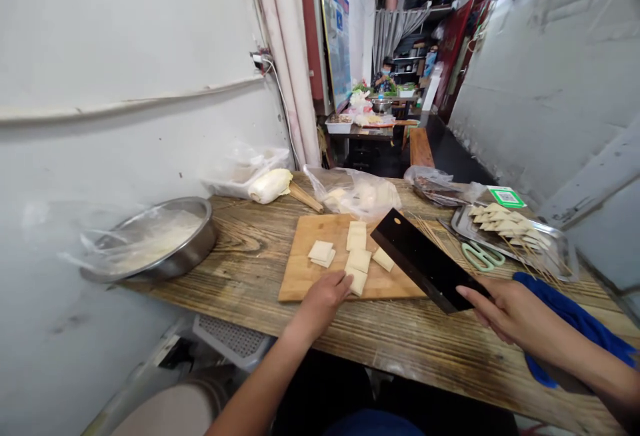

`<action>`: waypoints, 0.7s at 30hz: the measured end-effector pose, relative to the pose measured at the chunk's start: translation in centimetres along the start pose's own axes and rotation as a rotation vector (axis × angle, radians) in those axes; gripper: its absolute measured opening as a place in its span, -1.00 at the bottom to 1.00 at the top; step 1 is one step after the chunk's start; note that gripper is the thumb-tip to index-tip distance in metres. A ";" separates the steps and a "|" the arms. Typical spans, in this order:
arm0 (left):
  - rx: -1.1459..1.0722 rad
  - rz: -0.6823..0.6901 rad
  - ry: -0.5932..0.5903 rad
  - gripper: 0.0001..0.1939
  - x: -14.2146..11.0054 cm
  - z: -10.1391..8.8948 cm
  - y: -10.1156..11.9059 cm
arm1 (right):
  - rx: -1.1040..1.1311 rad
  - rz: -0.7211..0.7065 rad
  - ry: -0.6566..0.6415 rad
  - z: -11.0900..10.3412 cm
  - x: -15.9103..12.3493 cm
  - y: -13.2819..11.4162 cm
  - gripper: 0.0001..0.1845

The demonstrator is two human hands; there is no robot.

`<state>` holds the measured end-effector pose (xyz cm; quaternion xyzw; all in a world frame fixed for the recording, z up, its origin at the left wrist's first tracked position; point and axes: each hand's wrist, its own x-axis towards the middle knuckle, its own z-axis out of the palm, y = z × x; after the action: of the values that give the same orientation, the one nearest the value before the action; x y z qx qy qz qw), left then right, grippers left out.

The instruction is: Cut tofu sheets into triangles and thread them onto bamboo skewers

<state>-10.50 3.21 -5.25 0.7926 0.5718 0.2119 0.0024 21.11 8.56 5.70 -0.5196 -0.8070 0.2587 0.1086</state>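
My right hand [505,313] is wrapped round the handle of a black cleaver [425,259]. The blade is tilted over the right side of the wooden cutting board [300,283], its holed end pointing up and left. At the board's near edge, my left hand [327,299] has its fingers bent together on a pale square slice [357,281], which looks like dried tofu. More such slices lie further up the board in an overlapping column [357,236]. Two stacked slices [321,251] rest to the left, and another slice [383,259] lies close to the blade.
A steel basin [200,243] with a plastic bag stands left. Behind the board are a cabbage [270,186] and a bag of pale pieces [363,193]. To the right lie scissors [483,257], a tray of skewered slices [510,226] and a blue cloth [565,319]. A person [385,79] sits far back.
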 end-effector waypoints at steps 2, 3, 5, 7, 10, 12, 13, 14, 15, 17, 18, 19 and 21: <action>0.052 0.001 -0.010 -0.70 1.3 0.7 1.4 | 0.069 0.024 -0.009 0.2 -0.7 0.7 -0.56; 0.078 -0.003 -0.006 -0.71 2.0 1.1 2.2 | 0.105 0.036 -0.009 0.4 -0.9 1.0 -0.56; 0.122 -0.009 0.007 -0.73 3.0 1.8 3.8 | 0.166 0.059 0.002 0.7 -1.5 1.8 -0.56; 0.122 -0.003 0.016 -0.71 3.7 2.2 4.9 | 0.189 0.080 0.017 0.9 -2.0 2.6 -0.56; 0.071 -0.090 0.030 -0.65 4.9 1.4 4.4 | 0.165 0.095 0.040 1.1 -2.7 3.9 -0.56; 0.094 -0.324 0.031 -0.62 6.5 0.3 3.0 | 0.153 0.085 0.062 1.3 -3.1 4.6 -0.56; 0.135 -0.468 -0.010 -0.61 7.8 -0.3 2.1 | 0.156 0.077 0.069 1.4 -3.3 4.9 -0.57; 0.180 -0.582 -0.081 -0.59 9.2 -0.8 1.4 | 0.161 0.071 0.071 1.5 -3.5 5.1 -0.57; 0.223 -0.651 -0.149 -0.56 10.7 -1.2 0.7 | 0.168 0.068 0.070 1.7 -3.6 5.2 -0.57; 0.254 -0.702 -0.249 -0.48 13.7 -1.4 -0.3 | 0.181 0.065 0.058 2.0 -3.9 5.3 -0.56; 0.245 -0.718 -0.299 -0.46 15.0 -1.3 -0.5 | 0.190 0.066 0.051 2.2 -4.0 5.3 -0.56; 0.232 -0.741 -0.331 -0.43 16.0 -1.0 -0.7 | 0.201 0.069 0.046 2.4 -4.2 5.3 -0.56; 0.208 -0.772 -0.369 -0.39 17.4 -0.4 -1.0 | 0.225 0.076 0.037 2.8 -4.5 5.5 -0.56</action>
<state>-7.06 19.20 0.65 0.5412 0.8344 -0.0083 0.1034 26.14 5.44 0.89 -0.5389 -0.7506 0.3419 0.1712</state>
